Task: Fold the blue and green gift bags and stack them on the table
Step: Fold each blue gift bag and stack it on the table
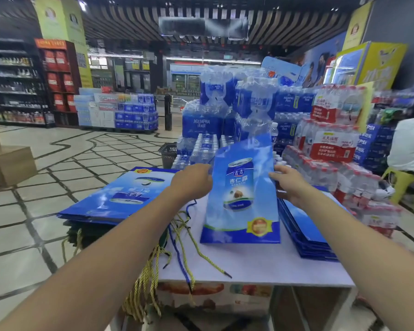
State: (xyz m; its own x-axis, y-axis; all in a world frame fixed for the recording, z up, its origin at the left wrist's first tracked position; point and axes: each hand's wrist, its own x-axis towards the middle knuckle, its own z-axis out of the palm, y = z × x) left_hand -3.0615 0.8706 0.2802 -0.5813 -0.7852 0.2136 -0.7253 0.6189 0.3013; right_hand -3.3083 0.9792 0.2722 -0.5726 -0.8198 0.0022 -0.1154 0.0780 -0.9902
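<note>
Cool, even shop light comes from ceiling strips [213, 59]; the floor [34, 211] shows a pale sheen. The blue gift bag [242, 187] in the middle of the desk [261, 266] is sharp. Shelves [12, 91] at the left and drink packs [378, 218] at the right edge bend and smear.

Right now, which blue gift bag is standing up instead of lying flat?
The middle bag, held upright on the table between the left hand and right hand. The left stack and right stack both lie flat.
</note>
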